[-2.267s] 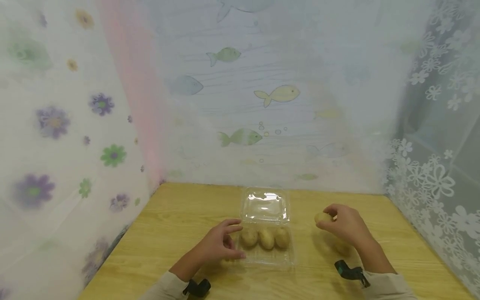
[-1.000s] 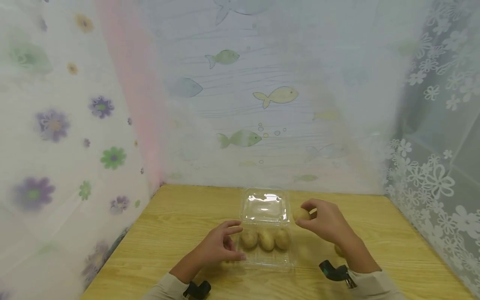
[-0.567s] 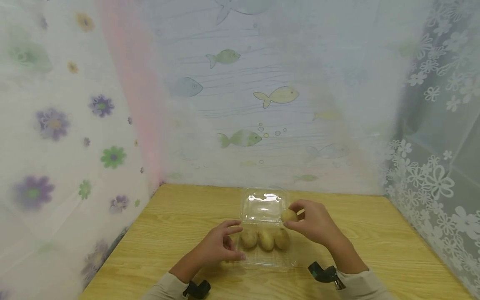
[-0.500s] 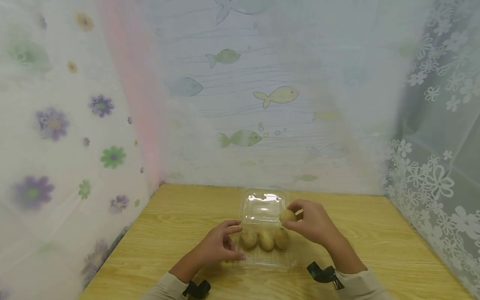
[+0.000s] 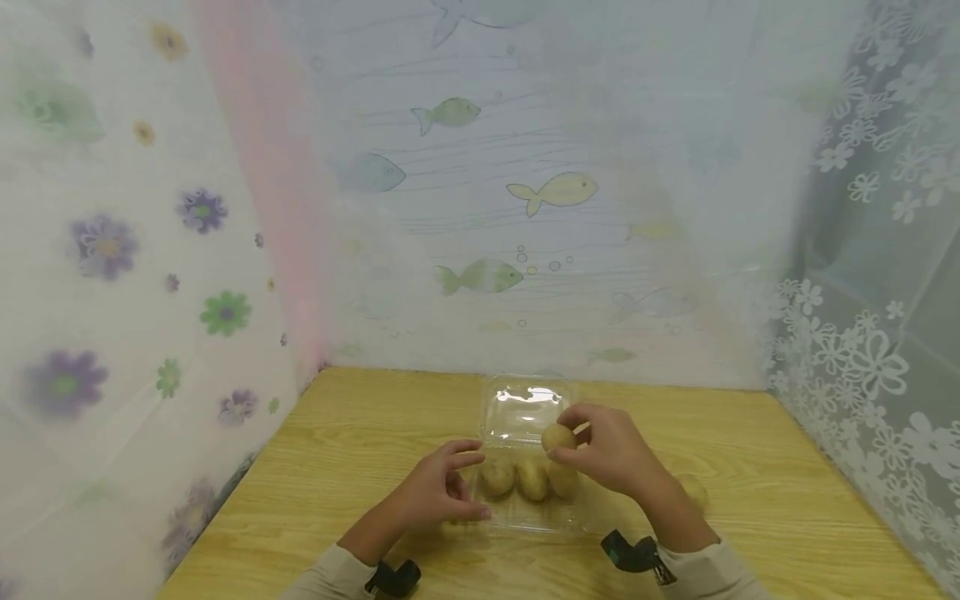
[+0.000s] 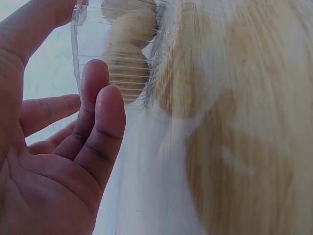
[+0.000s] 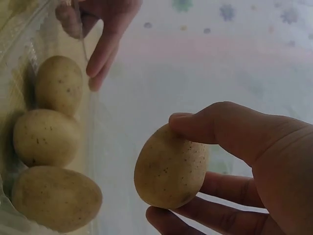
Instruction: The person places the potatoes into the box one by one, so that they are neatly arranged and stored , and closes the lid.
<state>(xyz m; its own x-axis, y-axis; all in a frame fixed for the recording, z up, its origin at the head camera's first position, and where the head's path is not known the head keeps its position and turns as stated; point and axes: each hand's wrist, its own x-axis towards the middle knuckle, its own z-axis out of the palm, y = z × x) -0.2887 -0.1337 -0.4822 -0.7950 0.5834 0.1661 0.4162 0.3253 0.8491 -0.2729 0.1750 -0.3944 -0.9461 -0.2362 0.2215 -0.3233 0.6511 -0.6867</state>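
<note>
My right hand (image 5: pixel 613 450) pinches a potato (image 7: pixel 168 169) between thumb and fingers. In the head view this potato overlaps the hinge side of a clear plastic container (image 5: pixel 525 421), whose lid lies flung back. Three more potatoes (image 5: pixel 497 480) sit side by side in the container's base, the rightmost partly covered by my right hand. At the base's left end, my left hand (image 5: pixel 433 490) holds the edge with thumb and finger at its front and back corners. Its other fingers (image 6: pixel 108 115) curl in front of the container wall in the left wrist view.
Another potato (image 5: pixel 693 493) lies on the wood-grain table (image 5: pixel 360 417), partly behind my right forearm. Patterned sheets hang close: flowers (image 5: pixel 105 242) on the left, fish (image 5: pixel 491 275) at the back, white flowers (image 5: pixel 862 367) on the right.
My right hand has carried its potato leftward from the right part of the table to the container's back right. The left hand stays at the container's left end.
</note>
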